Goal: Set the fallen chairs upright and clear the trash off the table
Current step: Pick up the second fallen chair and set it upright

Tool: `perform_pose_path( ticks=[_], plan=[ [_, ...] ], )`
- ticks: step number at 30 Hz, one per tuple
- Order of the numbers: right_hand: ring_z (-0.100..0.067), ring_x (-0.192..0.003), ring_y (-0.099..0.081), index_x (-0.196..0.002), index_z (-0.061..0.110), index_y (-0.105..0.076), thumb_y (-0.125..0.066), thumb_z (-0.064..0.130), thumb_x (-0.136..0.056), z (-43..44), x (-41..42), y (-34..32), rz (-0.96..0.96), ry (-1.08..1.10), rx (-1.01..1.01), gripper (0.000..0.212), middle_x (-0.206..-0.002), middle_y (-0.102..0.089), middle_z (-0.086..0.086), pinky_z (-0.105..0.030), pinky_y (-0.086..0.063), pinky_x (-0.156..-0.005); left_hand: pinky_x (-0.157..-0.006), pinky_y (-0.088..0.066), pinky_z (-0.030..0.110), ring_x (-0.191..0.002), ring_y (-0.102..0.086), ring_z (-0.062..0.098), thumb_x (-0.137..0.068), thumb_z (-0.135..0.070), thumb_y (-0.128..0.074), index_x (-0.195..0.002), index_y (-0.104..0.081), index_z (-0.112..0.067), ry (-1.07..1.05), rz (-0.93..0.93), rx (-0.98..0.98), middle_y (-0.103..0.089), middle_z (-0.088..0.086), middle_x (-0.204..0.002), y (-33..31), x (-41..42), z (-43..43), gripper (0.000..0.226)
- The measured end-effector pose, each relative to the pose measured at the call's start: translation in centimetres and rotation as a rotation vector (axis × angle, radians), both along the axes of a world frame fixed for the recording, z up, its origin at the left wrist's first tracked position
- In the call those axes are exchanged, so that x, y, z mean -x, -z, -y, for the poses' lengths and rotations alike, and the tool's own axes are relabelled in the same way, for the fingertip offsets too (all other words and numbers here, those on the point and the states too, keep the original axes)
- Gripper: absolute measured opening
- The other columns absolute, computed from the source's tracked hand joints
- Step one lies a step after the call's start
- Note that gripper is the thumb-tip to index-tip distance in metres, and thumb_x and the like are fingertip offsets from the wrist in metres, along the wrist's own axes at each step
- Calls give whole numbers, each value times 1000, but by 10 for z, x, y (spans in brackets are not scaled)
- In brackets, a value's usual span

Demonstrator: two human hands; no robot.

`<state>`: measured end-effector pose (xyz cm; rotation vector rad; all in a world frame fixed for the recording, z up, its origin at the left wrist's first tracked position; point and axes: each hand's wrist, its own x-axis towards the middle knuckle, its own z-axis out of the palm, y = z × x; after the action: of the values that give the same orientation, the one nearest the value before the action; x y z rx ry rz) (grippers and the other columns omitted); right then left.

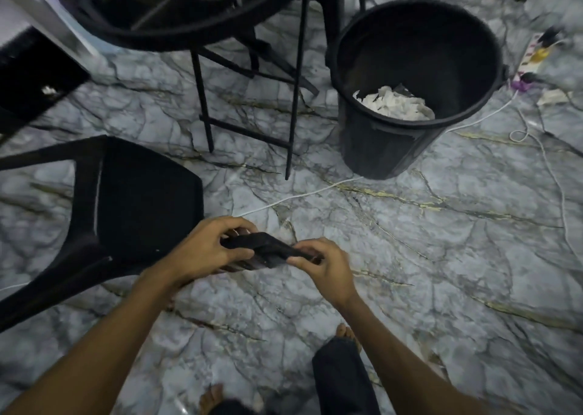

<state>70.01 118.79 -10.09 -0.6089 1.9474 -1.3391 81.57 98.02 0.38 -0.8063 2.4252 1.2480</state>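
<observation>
Head cam, looking down at the marble floor [426, 257]: both hands are clamped on the same dark flat piece [268, 252], with the left hand [205, 250] curled round its 9 o'clock end and the right hand [326, 266] pinching the 3 o'clock end. Can't tell what the piece actually is. A black chair [138, 200] sits at 9 o'clock, just beside the left hand; honestly can't say if it's upright or tipped. The round black worktop [189, 34] on thin legs is up at 11 o'clock. A black bin [391, 149] stands at 1 o'clock with crumpled white paper [394, 104] inside. A white cable [299, 195] runs across the floor between them.
</observation>
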Motion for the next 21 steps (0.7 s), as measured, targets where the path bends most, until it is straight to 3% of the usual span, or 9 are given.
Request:
perform_pose_path(
  ticks=[5,9,14,18,21],
  plan=[
    [-4,-84,-51,-87,27,-74,-74,50,-73,49,-77,-94,-175,6,70,26,-79,-63,9,-12,-35,-72,-91,-50,27,-104,-61,4,-73,-45,-79,-108,-64,-42,112,-57,60,-64,-16,-106,-92,-61,30,38],
    [-9,-83,-52,-84,31,-73,-62,72,-69,89,-147,-155,-247,25,135,45,-78,-60,11,-17,-37,-72,-90,-51,27,-103,-64,7,-76,-32,-82,-103,-70,-34,47,-151,66,-69,-13,-104,-147,-132,61,30],
    [-10,-84,-52,-87,31,-72,-66,64,-71,140,-239,-226,-320,24,159,37,-80,-59,13,-21,-41,-73,-87,-50,22,-100,-66,8,-76,-31,-80,-98,-73,-30,-53,-268,31,-70,-10,-103,-204,-237,108,23],
    [-7,-84,-54,-95,30,-70,-75,52,-74,169,-289,-264,-311,-83,164,31,-86,-63,9,-10,-38,-74,-86,-50,28,-94,-68,11,-74,-32,-80,-95,-71,-23,-81,-297,24,-71,-4,-98,-241,-305,149,24],
    [-5,-84,-57,-96,29,-71,-77,49,-73,179,-311,-276,-311,-139,147,31,-84,-62,13,-16,-43,-75,-84,-48,21,-91,-65,8,-72,-30,-80,-94,-69,-17,-120,-318,36,-69,-3,-96,-264,-348,173,28]
  ],
)
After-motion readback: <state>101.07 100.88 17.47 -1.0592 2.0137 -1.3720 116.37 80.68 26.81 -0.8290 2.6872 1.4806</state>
